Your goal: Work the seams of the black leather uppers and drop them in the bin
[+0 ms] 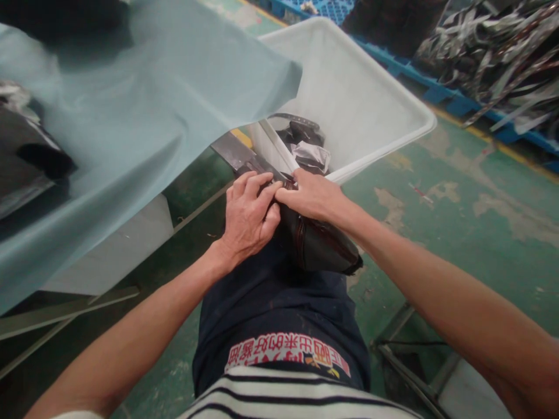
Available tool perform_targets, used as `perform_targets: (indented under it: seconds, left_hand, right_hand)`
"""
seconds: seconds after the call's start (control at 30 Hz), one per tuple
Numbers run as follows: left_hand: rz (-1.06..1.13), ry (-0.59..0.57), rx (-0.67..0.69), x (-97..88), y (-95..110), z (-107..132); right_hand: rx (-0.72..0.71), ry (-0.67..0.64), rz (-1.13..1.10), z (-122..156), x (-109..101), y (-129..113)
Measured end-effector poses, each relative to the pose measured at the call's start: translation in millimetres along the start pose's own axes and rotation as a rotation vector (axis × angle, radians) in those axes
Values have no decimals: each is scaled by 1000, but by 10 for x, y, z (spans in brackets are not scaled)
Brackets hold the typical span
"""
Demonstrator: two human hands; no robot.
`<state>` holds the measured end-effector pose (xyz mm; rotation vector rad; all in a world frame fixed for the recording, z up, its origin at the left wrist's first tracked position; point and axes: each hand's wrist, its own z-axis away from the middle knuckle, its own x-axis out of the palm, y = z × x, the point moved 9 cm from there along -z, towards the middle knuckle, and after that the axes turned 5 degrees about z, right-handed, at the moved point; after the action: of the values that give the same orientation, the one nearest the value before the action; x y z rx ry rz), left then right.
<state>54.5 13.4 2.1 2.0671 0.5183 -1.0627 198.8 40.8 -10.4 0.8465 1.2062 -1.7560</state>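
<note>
A dark, leather-like sewn piece with a reddish-brown seam hangs in front of my apron, at the near edge of the white bin. My left hand lies over its upper edge with bent fingers gripping it. Close beside, my right hand pinches the same edge between thumb and fingers, and the fingertips of both hands almost touch. What lies under the fingers is hidden. A flat dark strip runs from behind my left hand toward the cloth-covered table.
The white bin holds dark pieces and a crumpled pale wrapper. Blue-grey cloth drapes the table at left, with dark items on it. Blue pallets carry bundled strips. A metal-framed stool stands lower right.
</note>
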Motion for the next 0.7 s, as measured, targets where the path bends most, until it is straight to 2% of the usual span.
perform_targets:
  seconds: [0.13,0.3,0.5,0.63,0.7]
  left_hand:
    - [-19,0,31,6,34,24]
    - [-80,-47,91,10,20,41]
    - [-80,-110,177,13,11,79]
    - [-161,-131,170,12,82,101]
    - [-213,-170,209,19,153,82]
  right_hand:
    - [-34,31,-153,8,20,116]
    - [-183,-24,-331,33,41,251]
    - [-248,-66,-551,164,96,451]
    - [-233,-64,-539,172,165,514]
    - [-221,-52,-506,157,173,504]
